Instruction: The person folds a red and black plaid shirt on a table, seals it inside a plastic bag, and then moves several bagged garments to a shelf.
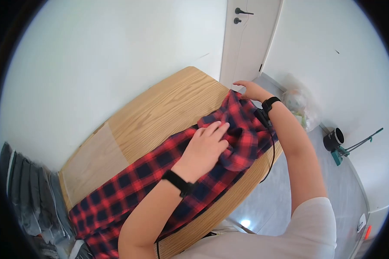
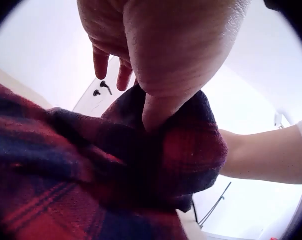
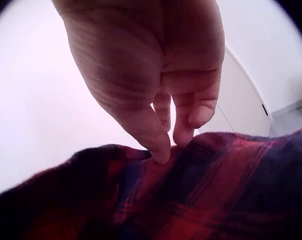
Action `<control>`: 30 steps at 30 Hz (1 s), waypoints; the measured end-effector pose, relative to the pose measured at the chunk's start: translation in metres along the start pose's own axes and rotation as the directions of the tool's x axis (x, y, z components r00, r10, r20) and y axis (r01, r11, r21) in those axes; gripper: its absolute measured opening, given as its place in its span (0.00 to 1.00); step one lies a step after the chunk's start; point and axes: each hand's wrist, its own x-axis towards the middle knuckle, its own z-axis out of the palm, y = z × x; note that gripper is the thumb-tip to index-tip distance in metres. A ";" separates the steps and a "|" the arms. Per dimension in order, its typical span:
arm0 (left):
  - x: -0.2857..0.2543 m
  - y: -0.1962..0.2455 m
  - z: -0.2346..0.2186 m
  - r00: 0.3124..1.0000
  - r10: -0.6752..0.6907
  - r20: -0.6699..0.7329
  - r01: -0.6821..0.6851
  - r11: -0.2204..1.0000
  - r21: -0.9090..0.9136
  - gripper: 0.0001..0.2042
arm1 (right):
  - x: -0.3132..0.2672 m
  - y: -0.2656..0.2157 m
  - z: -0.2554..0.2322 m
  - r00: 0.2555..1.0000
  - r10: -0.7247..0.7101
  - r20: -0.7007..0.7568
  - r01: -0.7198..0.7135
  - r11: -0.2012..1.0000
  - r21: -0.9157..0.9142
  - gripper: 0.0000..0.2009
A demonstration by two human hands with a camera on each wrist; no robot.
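Note:
A red and navy plaid shirt (image 1: 138,183) lies lengthwise along the wooden table, its far end bunched into loose folds. Over those folds is my left hand (image 1: 203,149). In the left wrist view, the left thumb (image 2: 158,112) presses against the raised cloth (image 2: 191,150), while two other fingers extend past it and the index finger is mostly hidden. My right hand (image 1: 253,91) is at the shirt's far corner, beside the table's end. The right wrist view shows its thumb and fingertips (image 3: 162,152) pinching the upper edge of the plaid cloth (image 3: 201,195).
The wooden table (image 1: 160,110) adjoins a white wall, with a clear sheet (image 1: 95,162) over its left part. Packed dark garments (image 1: 32,190) stand at the lower left. Beyond the right arm are a plastic bag (image 1: 299,105) and a black bin (image 1: 333,140) on the floor.

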 end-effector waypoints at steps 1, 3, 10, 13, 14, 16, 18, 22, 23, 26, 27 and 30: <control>-0.002 0.006 -0.010 0.999 0.045 -0.011 -0.045 0.999 -0.013 0.10 | 0.005 0.003 0.006 0.999 -0.031 -0.009 0.031 0.999 0.040 0.29; -0.007 0.020 -0.029 0.994 0.112 -0.013 -0.112 0.993 -0.036 0.10 | 0.015 0.005 0.012 0.998 -0.070 -0.007 0.071 0.994 0.078 0.30; -0.040 0.097 -0.059 0.976 0.164 0.145 -0.117 0.950 -0.288 0.08 | 0.037 0.053 0.015 0.997 0.072 0.020 -0.074 0.994 0.079 0.08; -0.049 0.121 -0.052 0.959 0.239 0.152 -0.115 0.818 -0.563 0.05 | 0.030 0.064 0.019 0.993 -0.022 -0.116 0.044 0.981 0.187 0.07; -0.053 0.125 -0.043 0.958 0.243 0.151 -0.118 0.816 -0.566 0.05 | 0.028 0.066 0.022 0.993 -0.004 -0.121 0.033 0.972 0.234 0.08; -0.055 0.126 -0.029 0.944 0.250 0.216 -0.051 0.757 -0.651 0.08 | 0.025 0.068 0.022 0.992 0.015 -0.125 0.021 0.959 0.283 0.09; -0.057 0.122 -0.019 0.935 0.249 0.254 -0.020 0.751 -0.660 0.11 | 0.022 0.069 0.019 0.997 0.080 0.015 -0.076 0.849 0.523 0.11; -0.057 0.117 -0.022 0.936 0.201 0.290 0.016 0.795 -0.606 0.24 | 0.005 0.036 0.007 0.947 0.317 -0.055 -0.227 0.781 0.582 0.15; -0.058 0.111 -0.027 0.935 0.204 0.290 0.016 0.794 -0.608 0.24 | 0.002 0.032 0.007 0.933 0.360 0.018 -0.312 0.780 0.542 0.17; -0.073 0.077 -0.072 0.968 -0.121 0.219 0.189 0.928 -0.321 0.29 | 0.000 0.031 0.014 0.927 0.375 0.026 -0.345 0.823 0.451 0.20; -0.083 0.064 -0.087 0.914 -0.301 0.271 0.344 0.931 -0.124 0.27 | -0.001 0.035 0.017 0.942 0.333 -0.035 -0.292 0.868 0.401 0.21; -0.177 0.015 -0.100 0.630 -0.774 0.068 0.756 0.631 0.177 0.30 | 0.004 0.051 0.023 0.945 0.326 0.004 -0.290 0.837 0.464 0.22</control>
